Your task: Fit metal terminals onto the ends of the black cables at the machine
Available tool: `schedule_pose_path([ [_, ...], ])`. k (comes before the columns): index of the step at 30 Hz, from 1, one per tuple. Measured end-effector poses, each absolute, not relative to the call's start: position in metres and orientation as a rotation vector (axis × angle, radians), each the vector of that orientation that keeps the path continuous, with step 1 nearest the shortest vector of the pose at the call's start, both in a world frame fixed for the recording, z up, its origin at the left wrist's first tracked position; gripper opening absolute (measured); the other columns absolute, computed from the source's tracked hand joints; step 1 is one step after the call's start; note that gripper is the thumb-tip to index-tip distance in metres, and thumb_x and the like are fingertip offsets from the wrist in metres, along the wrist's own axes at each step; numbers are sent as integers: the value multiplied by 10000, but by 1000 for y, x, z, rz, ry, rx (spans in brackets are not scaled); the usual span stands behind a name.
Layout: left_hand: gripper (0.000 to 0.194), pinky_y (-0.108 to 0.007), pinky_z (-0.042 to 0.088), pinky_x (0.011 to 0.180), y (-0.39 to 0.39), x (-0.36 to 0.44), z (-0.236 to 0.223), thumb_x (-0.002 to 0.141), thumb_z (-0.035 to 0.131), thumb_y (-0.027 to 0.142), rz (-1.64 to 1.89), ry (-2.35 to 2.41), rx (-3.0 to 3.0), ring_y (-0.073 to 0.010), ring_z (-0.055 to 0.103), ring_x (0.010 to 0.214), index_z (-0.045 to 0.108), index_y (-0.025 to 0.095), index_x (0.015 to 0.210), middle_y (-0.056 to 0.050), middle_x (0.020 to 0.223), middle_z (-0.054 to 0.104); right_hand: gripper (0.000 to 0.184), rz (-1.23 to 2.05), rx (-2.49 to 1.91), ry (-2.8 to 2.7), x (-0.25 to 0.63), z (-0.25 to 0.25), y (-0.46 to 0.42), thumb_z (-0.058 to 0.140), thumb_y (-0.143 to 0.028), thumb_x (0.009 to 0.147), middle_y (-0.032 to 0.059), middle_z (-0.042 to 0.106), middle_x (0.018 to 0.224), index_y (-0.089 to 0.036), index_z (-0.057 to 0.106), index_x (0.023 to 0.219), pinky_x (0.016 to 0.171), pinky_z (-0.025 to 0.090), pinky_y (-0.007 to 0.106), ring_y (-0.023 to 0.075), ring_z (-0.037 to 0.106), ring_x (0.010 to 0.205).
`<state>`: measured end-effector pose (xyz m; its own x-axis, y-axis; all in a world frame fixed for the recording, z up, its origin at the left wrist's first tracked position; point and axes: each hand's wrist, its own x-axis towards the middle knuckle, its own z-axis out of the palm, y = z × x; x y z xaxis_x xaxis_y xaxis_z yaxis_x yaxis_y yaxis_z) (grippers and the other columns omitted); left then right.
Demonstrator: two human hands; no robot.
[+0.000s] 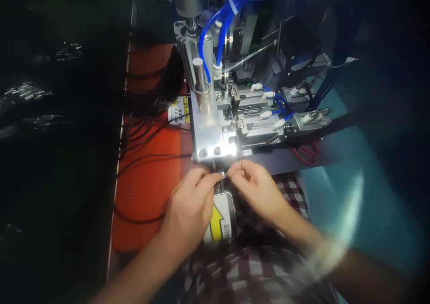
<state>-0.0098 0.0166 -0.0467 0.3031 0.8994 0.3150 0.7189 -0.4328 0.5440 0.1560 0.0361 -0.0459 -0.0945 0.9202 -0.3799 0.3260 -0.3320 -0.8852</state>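
My left hand is closed in a pinch just in front of the machine's metal plate. Facing it, my right hand is pinched too, its fingertips close to those of the left. A small shiny metallic piece shows between the two sets of fingertips; it is too small to name, and I cannot tell which hand bears it. Below the hands, a white label with a yellow arrow lies on a narrow part that projects toward me. My left wrist hides some of it.
Blue air hoses and small pneumatic cylinders fill the machine. Black cables cross the orange surface at left, near a warning label. A red wire loop lies at right. Clear bagged pieces sit far left.
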Motion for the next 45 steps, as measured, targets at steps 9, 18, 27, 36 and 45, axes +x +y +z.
schedule_pose_path([
  [9, 246, -230, 479, 697, 18, -10, -44, 877, 502, 39, 836, 1469, 2247, -128, 573, 752, 688, 119, 1015, -39, 832, 574, 195, 1663, -1453, -1066, 157, -53, 36, 566, -335, 845, -51, 452, 564, -164, 583, 752, 455, 308, 230, 88, 381, 488],
  [18, 238, -209, 487, 701, 18, -11, -40, 882, 486, 30, 805, 1453, 2259, -129, 598, 798, 669, 103, 1015, -60, 872, 594, 166, 1773, -1454, -1020, 156, -51, 38, 565, -286, 847, -81, 412, 499, -171, 551, 729, 434, 290, 218, 77, 349, 445],
  [27, 182, -235, 493, 726, 20, -10, -40, 887, 494, 53, 833, 1442, 2262, -142, 595, 801, 641, 122, 967, -51, 850, 624, 110, 1016, -1605, -1513, 141, -52, 28, 556, -286, 864, -74, 424, 497, -200, 600, 811, 511, 327, 246, 102, 422, 471],
  [36, 218, -253, 509, 708, 19, -10, -40, 887, 474, 61, 783, 1479, 2271, -151, 599, 786, 660, 134, 975, -49, 845, 615, 127, 1279, -1545, -1388, 148, -54, 29, 485, -276, 894, -17, 534, 648, -197, 536, 809, 539, 352, 263, 125, 460, 555],
  [45, 275, -250, 516, 678, 18, -12, -38, 863, 474, 42, 738, 1469, 2308, -146, 599, 772, 679, 152, 1010, -45, 852, 603, 149, 1596, -1502, -1145, 149, -53, 37, 536, -293, 847, -61, 417, 549, -182, 528, 747, 457, 279, 241, 97, 357, 483],
])
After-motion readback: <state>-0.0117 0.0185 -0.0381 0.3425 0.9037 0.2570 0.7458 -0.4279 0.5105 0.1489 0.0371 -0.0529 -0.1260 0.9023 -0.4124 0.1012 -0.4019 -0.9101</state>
